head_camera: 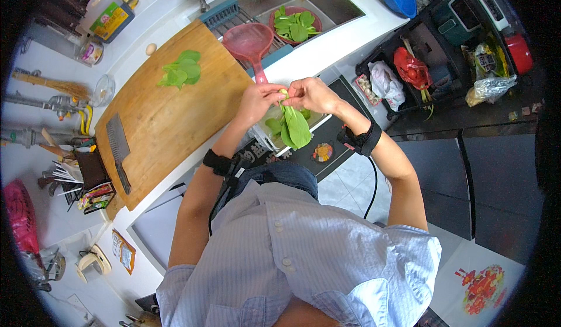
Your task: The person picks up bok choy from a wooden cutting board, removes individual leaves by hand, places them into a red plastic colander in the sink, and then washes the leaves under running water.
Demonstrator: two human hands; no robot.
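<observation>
Between my two hands is a leafy green vegetable (296,127), its pale stem end uppermost and its broad leaves hanging down. My left hand (258,101) pinches the stem end from the left. From the right, the thumb and fingers of my right hand (313,95) grip the same stem. Underneath is a pale open bin (267,142) with some green leaves in it, partly hidden by the held leaves. A loose bunch of green leaves (182,69) lies on the wooden cutting board (175,121) to the left. Just beyond my hands is a pink plastic water scoop (247,40).
In the sink (326,3), a reddish colander (319,18) holds more leaves, beside a drying rack (219,14). A cleaver (118,143) lies on the board's left side, and an egg (150,49) rests past its far edge. Black shelving (431,29) with bags stands at right.
</observation>
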